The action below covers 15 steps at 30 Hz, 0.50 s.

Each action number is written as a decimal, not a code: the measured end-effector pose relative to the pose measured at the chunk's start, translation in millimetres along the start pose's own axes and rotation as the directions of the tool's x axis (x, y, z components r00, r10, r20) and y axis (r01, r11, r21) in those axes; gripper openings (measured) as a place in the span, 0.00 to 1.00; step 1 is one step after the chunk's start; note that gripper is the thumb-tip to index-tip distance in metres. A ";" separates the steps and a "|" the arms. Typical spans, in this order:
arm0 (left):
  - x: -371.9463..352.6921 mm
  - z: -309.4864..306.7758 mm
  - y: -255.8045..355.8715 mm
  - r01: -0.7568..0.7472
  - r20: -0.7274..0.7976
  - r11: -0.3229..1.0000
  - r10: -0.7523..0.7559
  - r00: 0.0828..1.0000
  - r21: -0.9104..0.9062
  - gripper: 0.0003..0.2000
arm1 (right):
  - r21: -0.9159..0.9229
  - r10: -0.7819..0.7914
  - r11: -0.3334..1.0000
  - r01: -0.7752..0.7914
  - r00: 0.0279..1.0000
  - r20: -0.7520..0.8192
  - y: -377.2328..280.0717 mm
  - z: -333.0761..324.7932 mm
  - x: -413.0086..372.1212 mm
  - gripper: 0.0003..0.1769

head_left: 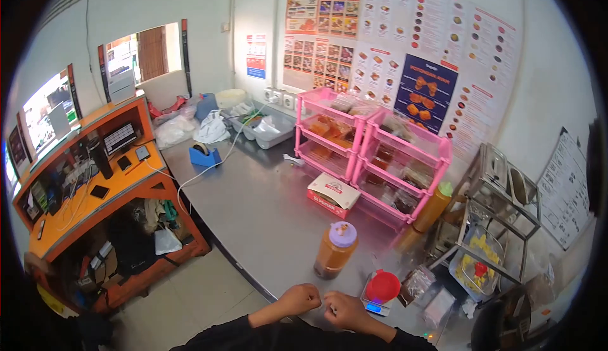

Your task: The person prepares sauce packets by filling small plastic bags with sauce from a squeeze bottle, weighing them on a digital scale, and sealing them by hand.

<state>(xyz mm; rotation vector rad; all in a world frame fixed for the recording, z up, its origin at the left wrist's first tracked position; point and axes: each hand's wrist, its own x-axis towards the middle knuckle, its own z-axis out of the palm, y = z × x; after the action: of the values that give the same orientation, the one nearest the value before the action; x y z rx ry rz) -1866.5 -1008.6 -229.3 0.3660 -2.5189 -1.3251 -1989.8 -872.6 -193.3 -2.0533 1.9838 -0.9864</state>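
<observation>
My left hand (301, 299) is closed at the near edge of the steel table, its fingers curled inward. Close beside it, my right hand (347, 310) is also closed, knuckles facing the left hand. Whatever may be between the fingers of either hand is hidden or too small to name. Just beyond them stands a clear jar (333, 255) of orange-brown contents with a purple lid (342, 234). To the right of my right hand, a red plastic cup (383, 286) sits on a small digital scale (376, 308) with a lit blue display.
Pink tiered racks (362, 154) holding bagged ingredients stand against the wall, a printed carton (334, 194) before them. A metal rack (500, 208) and a tray of yellow pieces (475, 281) are on the right. A blue tape dispenser (204, 156) and grey bin (278, 137) lie farther back.
</observation>
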 end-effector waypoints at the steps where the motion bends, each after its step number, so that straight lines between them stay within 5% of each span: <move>1: 0.3 -4.4 -4.7 -0.014 0.032 1.000 0.014 0.999 0.007 0.11 | -0.079 0.001 0.997 0.010 0.990 0.143 0.5 1.2 5.9 0.08; 3: 2.6 -15.3 -6.1 -0.046 0.102 0.999 0.044 0.994 0.017 0.11 | -0.210 0.059 0.977 0.024 0.923 0.380 2.3 5.0 18.7 0.09; 6: 9.0 -25.8 -16.3 0.117 0.075 0.990 -0.123 0.990 0.081 0.11 | -0.268 0.138 0.963 0.027 0.804 0.578 6.7 7.1 39.7 0.10; 7: 9.8 -27.2 -16.4 0.103 0.068 0.963 -0.089 0.994 -0.247 0.12 | -0.212 0.111 0.977 0.025 0.791 0.602 5.6 4.0 44.2 0.10; 9: 10.2 -34.7 -6.8 0.035 0.021 0.617 -0.029 0.999 -0.787 0.16 | -0.070 0.027 0.997 0.018 0.801 0.599 6.5 0.7 50.2 0.11; 12: 10.2 -66.6 1.4 -0.013 0.469 0.984 0.097 0.878 -0.180 0.23 | 0.130 -0.071 0.991 0.004 0.856 0.513 6.3 0.4 49.7 0.13; 15: 27.0 -65.5 -33.9 0.140 0.652 0.969 0.028 0.757 -0.204 0.29 | 0.196 -0.040 0.980 -0.031 0.937 0.347 -12.3 -10.7 46.0 0.20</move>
<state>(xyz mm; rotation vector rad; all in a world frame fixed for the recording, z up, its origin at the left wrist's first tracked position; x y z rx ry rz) -1865.4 -1086.4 -218.5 -0.1113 -2.8241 -2.0508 -1988.3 -910.0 -162.0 -1.9616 1.6327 -0.7224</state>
